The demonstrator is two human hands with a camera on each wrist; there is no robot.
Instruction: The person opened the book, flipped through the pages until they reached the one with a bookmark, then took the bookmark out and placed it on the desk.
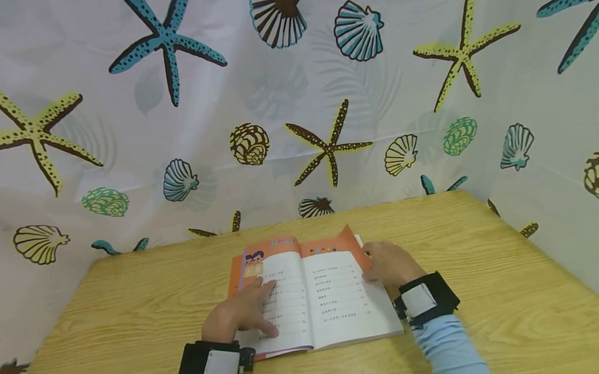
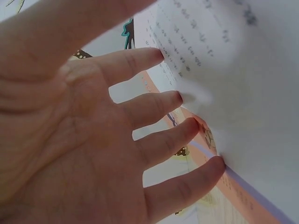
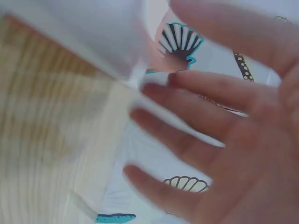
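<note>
Right hand: the person's right hand [image 1: 391, 261] was at the upper right edge of the book, its fingers extended and slightly parted, the thumb well apart from them, and the fingertips at a raised, blurred page edge.
Left hand: the left hand [image 1: 245, 310] rested on the left page [image 1: 288, 296], fingers straight and widely spread, the fingertips touching the paper; it grasped nothing.
Lifted corner: the orange top corner [image 1: 348, 238] of the right page [image 1: 342, 299] stood up in a point, just beside the right hand.
Book: the book [image 1: 334, 336] lay spread flat between the two hands, with orange bands across the top, small cartoon figures and lines of print too small to read.
Wrists: each wore a black band [image 1: 442, 295] with a pale square plate, above a light blue sleeve [image 1: 450, 346].
Table: the book rested on a wood-grain table [image 1: 132, 311].
Backdrop: behind hung a white cloth [image 1: 211, 89] patterned with starfish and shells.
</note>
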